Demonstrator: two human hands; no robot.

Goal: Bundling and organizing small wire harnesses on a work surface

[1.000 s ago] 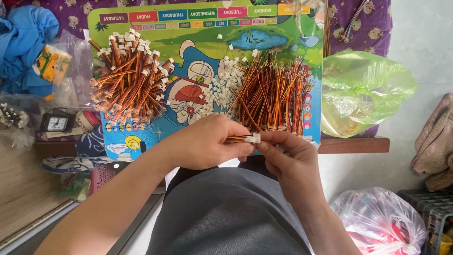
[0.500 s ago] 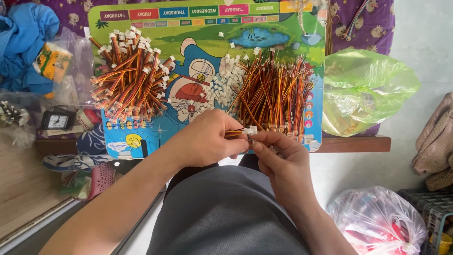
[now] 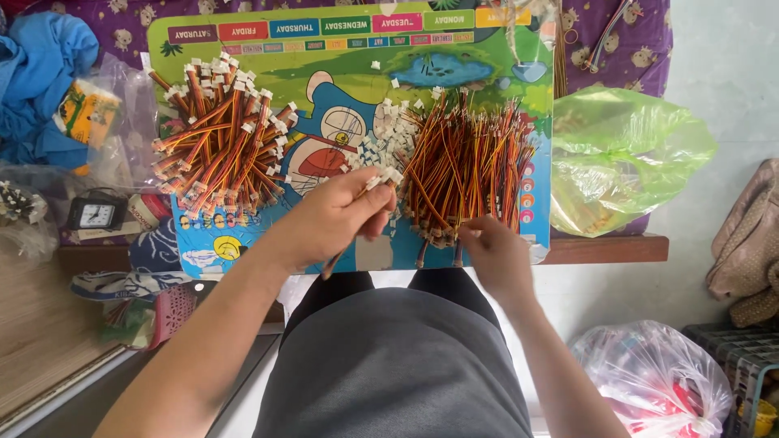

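My left hand (image 3: 329, 217) grips a short wire lead with a white connector (image 3: 381, 180) on its tip, raised over the colourful cartoon board (image 3: 357, 73). My right hand (image 3: 497, 258) rests at the near end of a pile of bare red, orange and brown wire leads (image 3: 466, 166), fingers pinching at their ends. A heap of small white connectors (image 3: 381, 142) lies in the board's middle. At the left lies a pile of finished leads with white connectors (image 3: 219, 138).
A green plastic bag (image 3: 625, 158) sits right of the board on a wooden shelf (image 3: 604, 250). A small clock (image 3: 96, 215), blue cloth (image 3: 40, 77) and clear bags lie left. A white bag (image 3: 653, 377) is at lower right.
My hands were together joining a connector to a lead; now they have parted. The left hand lifted the lead toward the board and the right reached to the bare wire pile.
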